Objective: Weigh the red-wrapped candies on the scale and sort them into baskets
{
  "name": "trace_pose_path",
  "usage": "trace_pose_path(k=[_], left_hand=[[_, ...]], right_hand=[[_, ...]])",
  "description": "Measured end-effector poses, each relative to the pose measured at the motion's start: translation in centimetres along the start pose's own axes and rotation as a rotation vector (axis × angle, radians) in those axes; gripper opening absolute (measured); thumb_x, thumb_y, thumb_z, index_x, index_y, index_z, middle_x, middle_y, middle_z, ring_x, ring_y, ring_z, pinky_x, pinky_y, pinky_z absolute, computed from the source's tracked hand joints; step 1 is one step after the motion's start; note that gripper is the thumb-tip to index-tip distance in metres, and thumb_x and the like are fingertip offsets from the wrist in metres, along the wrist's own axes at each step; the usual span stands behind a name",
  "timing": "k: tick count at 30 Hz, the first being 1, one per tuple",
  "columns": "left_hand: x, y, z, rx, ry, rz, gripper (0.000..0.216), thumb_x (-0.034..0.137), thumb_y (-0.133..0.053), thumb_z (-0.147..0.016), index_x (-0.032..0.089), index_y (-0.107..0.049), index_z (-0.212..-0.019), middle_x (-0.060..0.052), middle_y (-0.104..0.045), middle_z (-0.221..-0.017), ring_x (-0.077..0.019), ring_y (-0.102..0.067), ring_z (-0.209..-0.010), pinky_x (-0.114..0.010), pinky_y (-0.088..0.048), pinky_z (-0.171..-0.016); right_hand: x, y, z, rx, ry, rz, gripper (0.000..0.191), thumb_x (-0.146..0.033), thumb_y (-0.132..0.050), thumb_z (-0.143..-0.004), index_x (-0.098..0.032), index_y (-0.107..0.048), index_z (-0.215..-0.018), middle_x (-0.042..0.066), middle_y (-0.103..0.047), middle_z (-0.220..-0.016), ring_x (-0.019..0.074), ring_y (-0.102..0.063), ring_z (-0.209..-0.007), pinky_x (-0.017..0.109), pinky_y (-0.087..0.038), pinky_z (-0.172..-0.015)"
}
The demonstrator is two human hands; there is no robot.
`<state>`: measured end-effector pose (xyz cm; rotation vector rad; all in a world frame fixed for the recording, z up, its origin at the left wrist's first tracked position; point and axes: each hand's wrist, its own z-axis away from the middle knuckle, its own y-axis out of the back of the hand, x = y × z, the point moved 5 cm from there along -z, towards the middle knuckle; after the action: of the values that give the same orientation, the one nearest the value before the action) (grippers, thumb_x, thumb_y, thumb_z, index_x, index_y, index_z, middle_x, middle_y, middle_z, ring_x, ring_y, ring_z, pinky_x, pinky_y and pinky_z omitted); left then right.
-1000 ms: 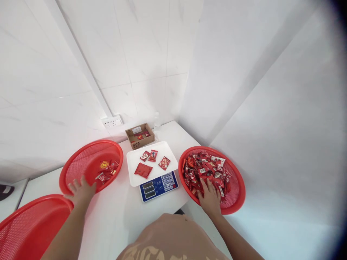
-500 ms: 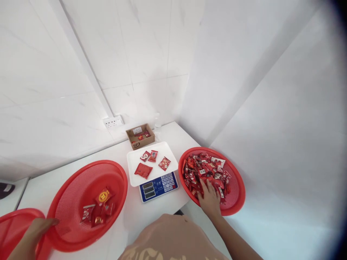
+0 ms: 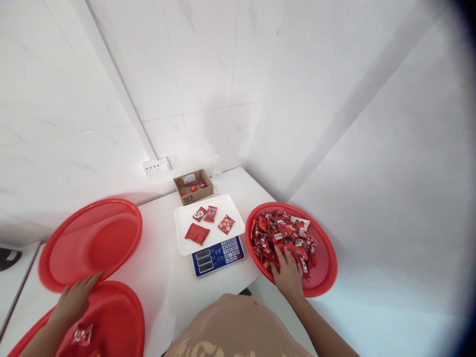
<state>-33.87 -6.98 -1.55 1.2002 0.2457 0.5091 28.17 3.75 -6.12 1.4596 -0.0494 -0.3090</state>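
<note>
At the far left my left hand (image 3: 76,302) lies flat with the fingers spread, resting on the near rim of the upper red basket (image 3: 55,248), gripping nothing that I can make out. That basket shows no packets inside; it is blurred, so I cannot be sure. Just below it is a second red basket (image 3: 122,317), with one small red packet (image 3: 82,333) lying by my wrist; its print is too blurred to read.

In the middle stands a weighing scale (image 3: 217,255) with a blue keypad front and a white tray (image 3: 182,218); four red packets (image 3: 196,233) lie on the tray, their lettering too small to read. Behind it sits a small cardboard box (image 3: 192,186) marked "SF" on its front, with a few red packets inside, and a white wall socket (image 3: 156,167) is beyond.

On the right, a third red basket (image 3: 327,258) is heaped with red candy packets (image 3: 282,233), too many to count. My right hand (image 3: 287,273) presses palm down into the near edge of that heap, fingers loosely curled among the packets; whether any is pinched I cannot tell.
</note>
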Motion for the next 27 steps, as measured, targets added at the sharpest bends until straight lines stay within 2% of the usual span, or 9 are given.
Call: trace_pose_path(k=[4,8,10,12,15,18,20,23,27], left_hand=[[0.7,0.1,-1.5,0.157,-0.133,-0.156,0.069,0.020,-0.041,-0.045,0.029,-0.055,-0.112,-0.008,-0.064,-0.120,-0.0301,-0.051,-0.118,-0.050,-0.032,-0.099],[0.3,0.9,-4.1,0.213,-0.164,-0.069,0.060,0.016,-0.039,-0.050,0.031,-0.058,-0.105,-0.002,-0.068,-0.111,-0.0297,-0.050,-0.120,-0.051,-0.038,-0.096],[1.8,2.1,-4.9,0.254,-0.169,0.029,0.056,0.016,-0.038,-0.055,0.029,-0.058,-0.105,-0.002,-0.067,-0.113,-0.0277,-0.051,-0.119,-0.048,-0.041,-0.096],[5.3,3.1,-4.9,0.282,-0.193,0.130,0.054,0.017,-0.037,-0.063,0.027,-0.055,-0.113,-0.001,-0.062,-0.120,-0.0248,-0.052,-0.118,-0.044,-0.043,-0.095],[13.7,3.0,-3.9,0.244,-0.338,0.171,0.051,0.033,-0.036,-0.080,0.021,-0.047,-0.128,-0.008,-0.052,-0.133,-0.0267,-0.045,-0.125,-0.044,-0.041,-0.098],[22.8,0.5,-2.6,0.142,-0.602,0.111,0.054,0.043,-0.041,-0.084,0.021,-0.044,-0.132,-0.009,-0.041,-0.143,-0.0256,-0.032,-0.134,-0.043,-0.033,-0.106],[27.5,-1.4,-2.3,0.099,-0.738,0.074,0.059,0.046,-0.047,-0.082,0.021,-0.040,-0.136,-0.010,-0.035,-0.147,-0.0269,-0.027,-0.137,-0.044,-0.027,-0.109],[31.8,-3.4,-3.1,0.078,-0.766,0.015,0.065,0.045,-0.055,-0.078,0.020,-0.040,-0.136,-0.013,-0.034,-0.146,-0.0311,-0.026,-0.136,-0.047,-0.027,-0.108],[34.0,-3.4,-3.7,0.136,-0.773,-0.026,0.043,0.031,-0.051,-0.080,0.020,-0.054,-0.122,-0.012,-0.054,-0.127,-0.0277,-0.045,-0.120,-0.043,-0.038,-0.097]], right_hand=[[0.0,0.1,0.0,0.004,0.002,-0.007,0.057,-0.032,-0.031,-0.085,-0.026,-0.032,-0.141,0.006,-0.027,-0.150,0.0235,-0.030,-0.135,0.047,-0.021,-0.108],[0.1,-0.1,0.0,-0.001,0.006,-0.001,0.057,-0.032,-0.032,-0.085,-0.025,-0.032,-0.141,0.006,-0.028,-0.150,0.0240,-0.030,-0.134,0.047,-0.021,-0.108],[0.1,-0.2,-0.1,0.000,0.008,-0.005,0.057,-0.033,-0.032,-0.085,-0.025,-0.032,-0.141,0.006,-0.028,-0.150,0.0242,-0.030,-0.134,0.047,-0.021,-0.108],[0.2,-0.2,-0.1,0.008,0.008,-0.010,0.057,-0.033,-0.032,-0.085,-0.026,-0.033,-0.141,0.006,-0.028,-0.149,0.0246,-0.031,-0.134,0.047,-0.021,-0.108],[0.3,-0.3,-0.2,0.025,0.008,-0.016,0.057,-0.033,-0.032,-0.084,-0.026,-0.033,-0.141,0.006,-0.029,-0.149,0.0251,-0.032,-0.133,0.048,-0.021,-0.108],[0.3,-0.4,-0.2,0.029,0.010,-0.021,0.057,-0.033,-0.032,-0.084,-0.026,-0.033,-0.141,0.006,-0.029,-0.149,0.0247,-0.031,-0.133,0.048,-0.021,-0.108],[0.3,-0.4,-0.2,0.025,0.004,-0.023,0.057,-0.032,-0.032,-0.085,-0.027,-0.032,-0.141,0.005,-0.028,-0.149,0.0244,-0.032,-0.133,0.048,-0.021,-0.107],[0.2,-0.3,-0.1,0.023,-0.001,-0.022,0.057,-0.031,-0.032,-0.085,-0.027,-0.032,-0.141,0.005,-0.028,-0.149,0.0242,-0.032,-0.133,0.047,-0.021,-0.107],[0.2,-0.3,-0.1,0.019,-0.005,-0.021,0.056,-0.031,-0.031,-0.085,-0.026,-0.033,-0.141,0.005,-0.028,-0.149,0.0245,-0.032,-0.133,0.047,-0.022,-0.107]])
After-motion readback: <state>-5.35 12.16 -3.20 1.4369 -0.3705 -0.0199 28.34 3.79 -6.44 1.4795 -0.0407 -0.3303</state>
